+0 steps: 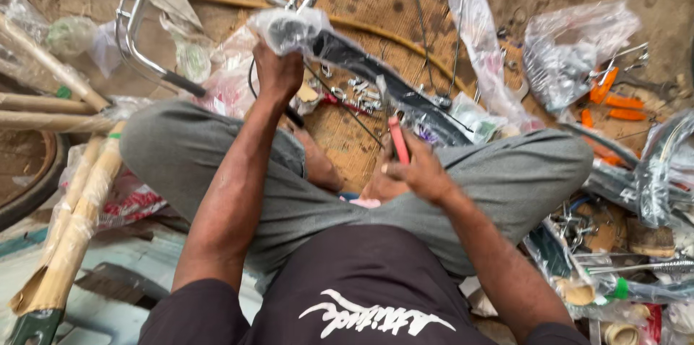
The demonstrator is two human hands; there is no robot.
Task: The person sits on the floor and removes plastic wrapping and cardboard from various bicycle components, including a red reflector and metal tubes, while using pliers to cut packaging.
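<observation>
I sit cross-legged in grey trousers on a woven mat (347,135). My left hand (277,70) grips the plastic-wrapped end of a long black curved bicycle part (376,70) that runs right across my lap. My right hand (416,168) holds a thin red-handled tool (398,139) upright, close to that black part's lower end. Small metal nuts and bolts (358,92) lie on the mat between my hands.
Chrome handlebars (144,27) lie at upper left. Paper-wrapped tubes (69,229) lie at left. Clear plastic bags of parts (571,56) and orange-handled tools (614,103) sit at right, with cables and screws (650,179) beside my right knee.
</observation>
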